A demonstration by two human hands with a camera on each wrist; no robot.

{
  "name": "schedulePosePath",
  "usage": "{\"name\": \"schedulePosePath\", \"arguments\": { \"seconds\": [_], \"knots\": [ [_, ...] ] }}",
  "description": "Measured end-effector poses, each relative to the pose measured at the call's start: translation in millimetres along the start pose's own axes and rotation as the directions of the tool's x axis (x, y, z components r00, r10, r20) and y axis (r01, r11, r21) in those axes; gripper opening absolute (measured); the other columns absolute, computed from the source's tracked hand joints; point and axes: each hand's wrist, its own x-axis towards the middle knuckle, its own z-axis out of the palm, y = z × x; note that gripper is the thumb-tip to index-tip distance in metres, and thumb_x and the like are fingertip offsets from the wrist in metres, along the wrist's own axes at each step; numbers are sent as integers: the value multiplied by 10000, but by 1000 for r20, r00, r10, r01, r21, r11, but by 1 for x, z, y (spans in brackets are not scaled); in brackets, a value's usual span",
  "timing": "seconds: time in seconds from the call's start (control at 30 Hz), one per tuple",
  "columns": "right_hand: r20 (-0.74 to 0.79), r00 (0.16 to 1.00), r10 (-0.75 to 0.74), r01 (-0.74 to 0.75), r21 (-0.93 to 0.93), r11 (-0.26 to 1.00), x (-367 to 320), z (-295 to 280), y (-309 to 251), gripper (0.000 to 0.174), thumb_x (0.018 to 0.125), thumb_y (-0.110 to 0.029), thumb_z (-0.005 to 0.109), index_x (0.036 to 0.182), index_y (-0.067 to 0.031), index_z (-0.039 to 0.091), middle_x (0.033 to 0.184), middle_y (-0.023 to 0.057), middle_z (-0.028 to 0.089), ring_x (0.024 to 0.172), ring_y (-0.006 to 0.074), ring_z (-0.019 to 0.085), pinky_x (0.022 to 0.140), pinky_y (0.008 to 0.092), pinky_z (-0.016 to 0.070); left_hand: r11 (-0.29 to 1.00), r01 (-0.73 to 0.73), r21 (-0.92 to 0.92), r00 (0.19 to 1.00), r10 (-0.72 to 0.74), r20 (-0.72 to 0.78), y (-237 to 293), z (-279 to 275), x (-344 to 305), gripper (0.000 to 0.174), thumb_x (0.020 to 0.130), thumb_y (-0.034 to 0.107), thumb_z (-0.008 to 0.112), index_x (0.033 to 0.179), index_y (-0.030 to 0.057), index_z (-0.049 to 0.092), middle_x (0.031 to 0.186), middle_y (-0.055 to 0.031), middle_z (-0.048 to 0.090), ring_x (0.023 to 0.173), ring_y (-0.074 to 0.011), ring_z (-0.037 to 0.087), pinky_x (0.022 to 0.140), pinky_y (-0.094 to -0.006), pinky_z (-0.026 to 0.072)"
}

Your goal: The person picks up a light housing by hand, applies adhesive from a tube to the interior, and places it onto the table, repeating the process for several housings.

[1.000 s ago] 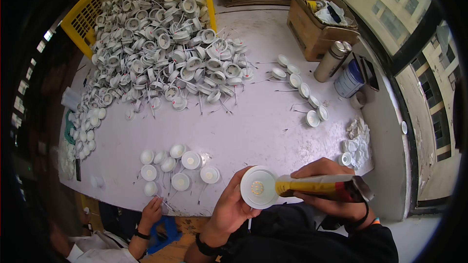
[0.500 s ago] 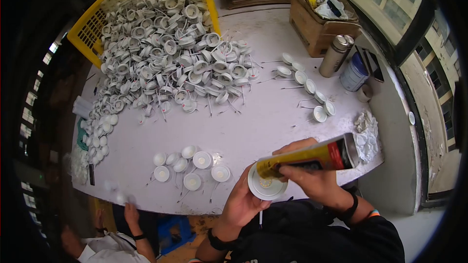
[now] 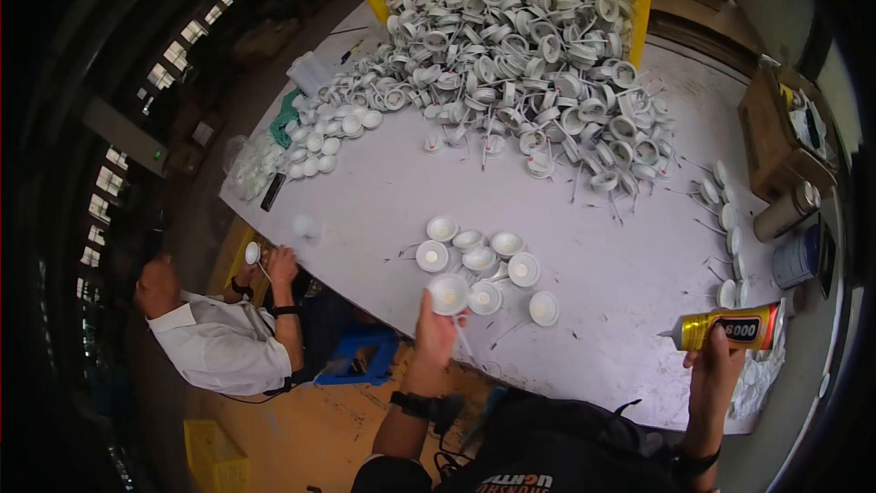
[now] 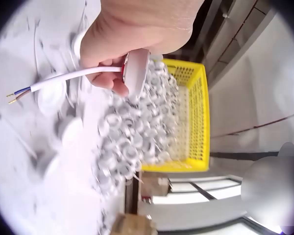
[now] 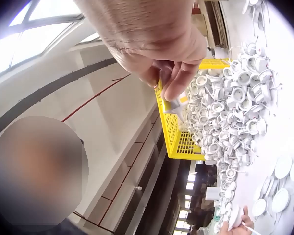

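My left hand [image 3: 435, 333] grips a round white downlight [image 3: 448, 294] by its rim, beside a group of similar lights on the table. In the left wrist view its white cable [image 4: 73, 74] sticks out sideways, ending in bare blue and brown wires. The fingers [image 4: 105, 78] curl round the back of the light. Well off to the right, my right hand [image 3: 714, 372] holds a yellow and black glue tube [image 3: 728, 329] level, its thin nozzle pointing left. Only a bit of the tube's end [image 5: 172, 105] shows past the fingers in the right wrist view.
Several white downlights [image 3: 479, 258] stand in the near group. A large heap of light housings [image 3: 520, 64] spills from a yellow crate [image 3: 641, 9]. At right are a row of lights [image 3: 727, 216], a thermos [image 3: 787, 210] and a cardboard box [image 3: 776, 132]. Another person [image 3: 224, 338] sits at left holding a light.
The glue tube was tilted over the downlight; my right hand has drawn it away to the right. My left hand has carried the light left to the group. The head view has turned left.
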Motion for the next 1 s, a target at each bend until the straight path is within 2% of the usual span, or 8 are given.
{"name": "schedulePosePath", "arguments": {
  "seconds": [0.4,0.5,0.57,0.63,0.7,0.77,0.87,1.0],
  "knots": [
    [-107,993,-57,47,-94,994,-15,16,3,274,823,-221,503,1020,-62,397,827,7,473,614,45,451,443,174,359,988,66,142,860,16,-509,7,-157,140,489,817,529,337,1055,126,483,885,-40,547,724,-177,516,628,-311,397],
    [-74,995,-67,62,-69,996,-16,8,3,278,831,-227,494,1033,-65,391,832,5,471,620,37,445,447,170,355,880,-100,465,826,334,-454,-3,-176,165,471,826,453,386,1082,66,463,857,-73,547,735,-220,522,692,-337,425],
    [-87,994,-70,67,-43,997,-17,3,2,267,837,-222,486,1030,-63,393,831,3,470,615,34,443,449,167,354,483,49,874,477,758,-445,24,-99,128,427,832,367,415,1086,26,454,915,-71,536,818,-233,514,773,-324,390],
    [-104,993,-64,62,-23,998,-19,-5,1,256,843,-217,478,1028,-61,395,829,2,469,609,31,441,451,165,353,697,-413,586,755,622,-208,42,-22,85,327,830,267,439,1047,25,474,957,-53,521,876,-183,498,806,-308,367],
    [-138,988,-70,72,6,997,-17,-14,0,233,851,-203,465,1021,-57,404,825,2,472,598,29,441,446,165,356,913,-350,210,929,308,205,60,74,22,212,795,142,491,975,29,488,925,-58,511,864,-132,477,753,-278,380],
    [-154,985,-76,82,30,996,-17,-23,-5,222,853,-199,461,1015,-57,409,819,2,476,589,29,441,442,162,357,916,-391,85,563,166,809,62,139,-33,167,808,119,465,940,22,496,971,-114,490,879,-182,484,794,-304,374],
    [-182,977,-111,127,79,989,-13,-46,-10,244,846,-195,468,1023,-39,403,818,22,481,570,45,445,434,165,367,998,-49,-34,-125,28,992,54,226,-113,199,800,126,487,984,51,484,1065,-101,415,938,-178,436,801,-287,361],
    [-314,942,-118,161,115,980,-18,-88,-19,283,826,-197,494,1037,-34,398,815,28,480,558,54,448,420,176,377,920,391,27,-396,141,907,15,298,-181,283,824,196,507,1054,32,487,1071,-145,452,903,-235,458,681,-289,400]
  ]
}}
